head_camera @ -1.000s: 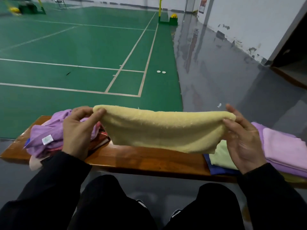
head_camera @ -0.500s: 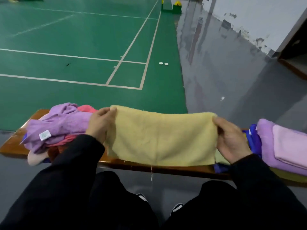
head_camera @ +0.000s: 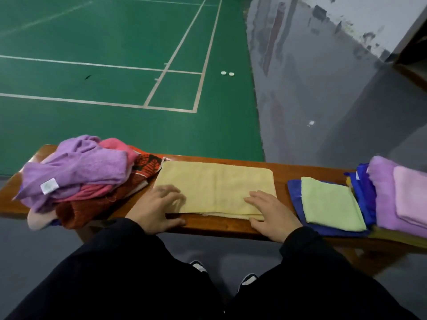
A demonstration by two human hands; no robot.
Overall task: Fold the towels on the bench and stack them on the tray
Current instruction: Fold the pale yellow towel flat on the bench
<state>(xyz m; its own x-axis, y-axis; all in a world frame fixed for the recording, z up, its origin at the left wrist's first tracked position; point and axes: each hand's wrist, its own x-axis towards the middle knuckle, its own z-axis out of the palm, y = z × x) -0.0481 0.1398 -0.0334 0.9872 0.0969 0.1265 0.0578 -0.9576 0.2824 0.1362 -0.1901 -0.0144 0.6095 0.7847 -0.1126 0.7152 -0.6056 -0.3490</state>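
Lower left of frame: an unfolded heap of towels [head_camera: 76, 179] waits on the bench [head_camera: 288, 168].
Left hand [head_camera: 157, 210]: spread flat but blurred, pressing the near left edge of the yellow towel [head_camera: 215, 187], likely smoothing it.
Centre: the yellow towel lies flat, doubled over, a faint crease down its middle.
Right hand [head_camera: 272, 214]: flat, fingers straight, pinning the near right corner.
Right edge: folded towels [head_camera: 332, 204] stacked, partly cut off; any tray beneath is hard to make out.
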